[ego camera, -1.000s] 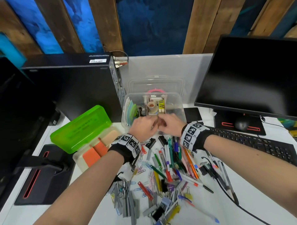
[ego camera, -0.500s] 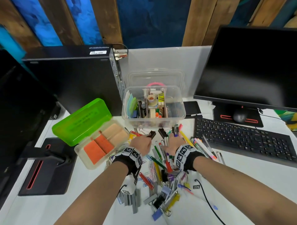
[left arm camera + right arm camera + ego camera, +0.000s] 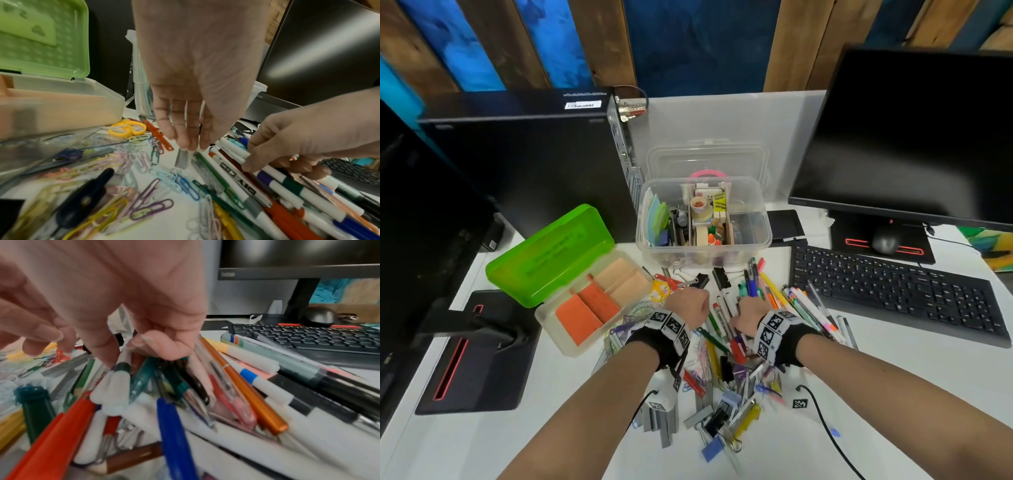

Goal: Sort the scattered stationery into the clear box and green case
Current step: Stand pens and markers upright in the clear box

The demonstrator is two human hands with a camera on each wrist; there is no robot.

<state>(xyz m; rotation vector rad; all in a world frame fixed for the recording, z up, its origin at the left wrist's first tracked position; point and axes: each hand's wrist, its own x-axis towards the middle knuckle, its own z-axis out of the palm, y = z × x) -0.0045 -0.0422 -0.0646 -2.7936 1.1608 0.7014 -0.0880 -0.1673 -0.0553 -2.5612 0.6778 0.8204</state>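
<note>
The clear box (image 3: 763, 236) stands at the far middle of the white desk (image 3: 551, 428), already holding tape rolls, sticky notes and other small items, with room left at its right end. Left of it the green case (image 3: 544, 253) lies open, lid tilted back, holding only orange and peach pads. Near these, the scattered stationery is, as I judge it, mostly unsorted: a heap of pens and markers (image 3: 774, 301) runs toward the keyboard (image 3: 893, 294), with coloured paper clips (image 3: 144, 203), staple strips (image 3: 654, 418), binder clips (image 3: 717, 421) and small yellow scissors (image 3: 127, 128) spread nearer and to the left.

The right hand (image 3: 127, 324) curls around a bunch of pens in the heap, gripping them. The left hand (image 3: 193, 97) hangs over the clips with straight, relaxed fingers, holding nothing, its fingertips (image 3: 185, 144) just above a staple strip.
</note>
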